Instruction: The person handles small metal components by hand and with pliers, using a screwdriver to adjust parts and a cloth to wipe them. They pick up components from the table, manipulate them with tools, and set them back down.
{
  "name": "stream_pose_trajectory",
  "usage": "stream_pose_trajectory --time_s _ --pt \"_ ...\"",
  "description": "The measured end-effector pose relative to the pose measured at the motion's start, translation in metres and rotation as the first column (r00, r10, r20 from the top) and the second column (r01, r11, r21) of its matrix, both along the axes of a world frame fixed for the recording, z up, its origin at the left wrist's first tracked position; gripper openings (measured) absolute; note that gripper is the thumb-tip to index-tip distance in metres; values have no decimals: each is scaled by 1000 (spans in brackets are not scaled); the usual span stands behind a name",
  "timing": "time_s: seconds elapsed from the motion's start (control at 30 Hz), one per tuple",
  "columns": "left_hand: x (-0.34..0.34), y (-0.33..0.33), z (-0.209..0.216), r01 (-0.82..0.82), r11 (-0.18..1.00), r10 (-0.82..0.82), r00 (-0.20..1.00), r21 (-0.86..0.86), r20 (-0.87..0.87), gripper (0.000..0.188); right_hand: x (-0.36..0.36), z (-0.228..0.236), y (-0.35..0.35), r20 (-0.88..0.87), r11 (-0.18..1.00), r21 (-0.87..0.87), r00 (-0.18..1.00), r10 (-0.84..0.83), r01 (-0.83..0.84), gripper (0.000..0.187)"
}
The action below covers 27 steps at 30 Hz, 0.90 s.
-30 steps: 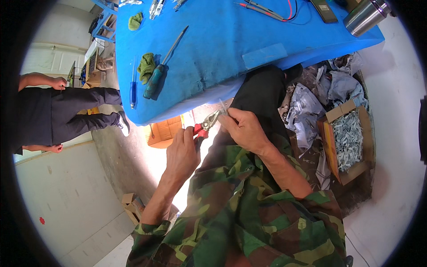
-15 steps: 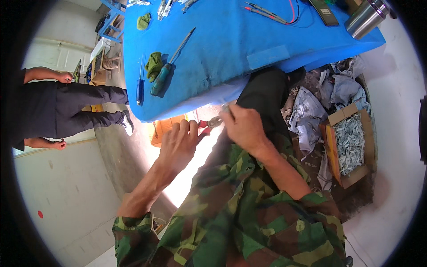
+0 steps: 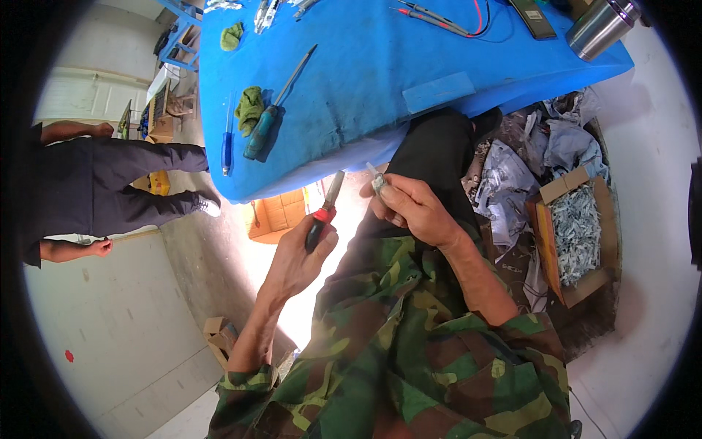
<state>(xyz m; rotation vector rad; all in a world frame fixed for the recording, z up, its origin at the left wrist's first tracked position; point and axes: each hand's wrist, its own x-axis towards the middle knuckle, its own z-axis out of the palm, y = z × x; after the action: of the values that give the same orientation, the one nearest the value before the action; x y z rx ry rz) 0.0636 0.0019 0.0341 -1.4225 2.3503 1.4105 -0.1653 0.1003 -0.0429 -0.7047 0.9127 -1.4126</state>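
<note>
One small piece [image 3: 377,181], pale-tipped, sits pinched between the thumb and fingers of our right hand [image 3: 418,211], near the edge of the blue table [image 3: 351,88]. Our left hand [image 3: 296,257] wraps around pliers [image 3: 322,217], apart from the piece. Beyond, we see a teal-handled screwdriver [image 3: 260,133] beside a green cloth [image 3: 249,107].

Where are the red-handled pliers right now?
In the head view, the pliers are in the left hand, slightly left of centre, just left of the small piece in the right hand.
</note>
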Motion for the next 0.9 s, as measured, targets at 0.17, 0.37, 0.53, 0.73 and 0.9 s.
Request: stream_pose_trajectory --time_s 0.17,0.37,0.53,0.73,0.9 --pt "-9 -2 8 140 987 -140 990 -73 8 43 -1 0 4 154 993 4 981 115 -117 36" --pt "-17 -1 19 253 953 -236 965 -165 117 46 0 -3 2 174 989 -25 974 147 -145 41" --pt "-9 1 7 196 959 -186 980 -203 66 50 1 -1 2 174 990 30 976 128 -135 40" --pt "-11 0 7 206 951 -201 979 -231 43 51 5 -4 0 158 990 0 977 140 -142 38" --pt "-14 2 9 207 951 -195 978 -231 74 48 6 -4 -1 124 991 -5 983 132 -133 38"
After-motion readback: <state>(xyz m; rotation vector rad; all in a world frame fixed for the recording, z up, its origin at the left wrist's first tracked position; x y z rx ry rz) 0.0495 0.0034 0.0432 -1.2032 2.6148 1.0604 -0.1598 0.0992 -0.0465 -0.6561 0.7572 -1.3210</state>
